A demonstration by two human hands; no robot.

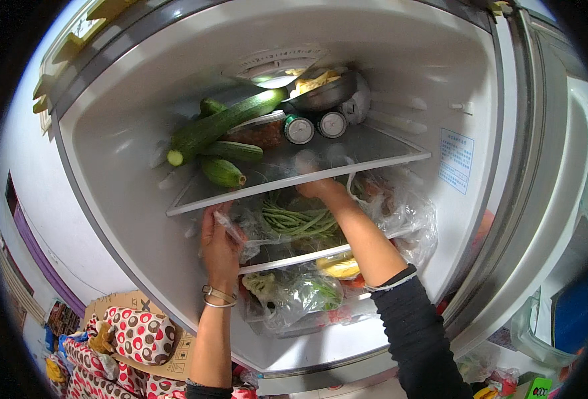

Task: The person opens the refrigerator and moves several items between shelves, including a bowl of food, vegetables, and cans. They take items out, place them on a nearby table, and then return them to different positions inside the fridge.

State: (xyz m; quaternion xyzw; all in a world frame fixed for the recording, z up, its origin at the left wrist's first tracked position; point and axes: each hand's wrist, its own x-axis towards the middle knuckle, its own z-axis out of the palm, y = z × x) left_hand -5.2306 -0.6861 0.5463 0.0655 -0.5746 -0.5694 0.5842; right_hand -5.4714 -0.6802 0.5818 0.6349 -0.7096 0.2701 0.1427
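Both my hands reach into an open refrigerator, at the middle shelf. My left hand grips the edge of a clear plastic bag just below the upper shelf's front rim. Green beans lie in a bundle in the bag, between my two hands. My right hand is over the far side of the beans, under the upper shelf. Its fingertips are partly hidden by the shelf rim, so what they touch is unclear. Another knotted plastic bag sits to the right of my right wrist.
Above are a long green squash, smaller squashes, a lidded container, two cans and a dark bowl. Below, bagged cauliflower and yellow produce lie. The refrigerator door stands open at right.
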